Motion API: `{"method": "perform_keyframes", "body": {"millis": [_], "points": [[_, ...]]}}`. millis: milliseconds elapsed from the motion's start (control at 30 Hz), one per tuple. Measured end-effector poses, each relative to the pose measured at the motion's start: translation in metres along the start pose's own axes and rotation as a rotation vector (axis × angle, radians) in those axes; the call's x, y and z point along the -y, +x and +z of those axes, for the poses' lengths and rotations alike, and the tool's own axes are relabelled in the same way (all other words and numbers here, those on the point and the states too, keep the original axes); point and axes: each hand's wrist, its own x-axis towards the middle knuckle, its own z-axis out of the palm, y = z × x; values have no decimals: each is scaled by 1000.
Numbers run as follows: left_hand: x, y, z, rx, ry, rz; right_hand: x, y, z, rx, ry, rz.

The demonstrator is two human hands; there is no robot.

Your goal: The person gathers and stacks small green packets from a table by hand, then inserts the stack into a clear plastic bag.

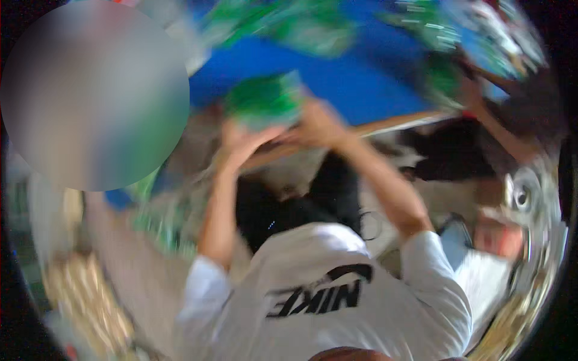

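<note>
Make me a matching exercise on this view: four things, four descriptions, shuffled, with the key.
Things:
1. Green bundle
2. Tabletop
3. Shirt
4. Trousers

Descriptions:
A. White with black print
B. Plain black
C. Held between the left hand and right hand
D. Blue, with a brownish near edge

Pairs: 1-C, 2-D, 3-A, 4-B

Bold black lettering (318, 298) and a curved black mark (361, 271), upside down, on the person's white shirt (385, 328)
</note>
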Motion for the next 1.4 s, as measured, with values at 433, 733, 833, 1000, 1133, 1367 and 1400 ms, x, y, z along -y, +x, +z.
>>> {"method": "perform_keyframes", "body": {"millis": [433, 733, 833, 1000, 1133, 1367, 1400], "points": [[12, -39, -3, -145, -730, -28, 75, -4, -24, 164, 307, 198], [24, -47, -8, -185, -421, -118, 50, -13, -1, 77, 694, -153], [40, -38, -3, -187, -418, 37, 52, -23, -10, 43, 588, -39], [13, -26, 7, -205, -514, 279, 49, -16, 2, -208, 757, 103], [45, -21, 35, -110, -1038, 40, 61, 2, 10, -409, 1025, 209], [22, -18, 46, -149, -883, 73, 67, -8, 23, -322, 1363, 319], [29, -15, 44, -189, -853, 113, 62, -7, 25, -286, 1357, 267]]}}
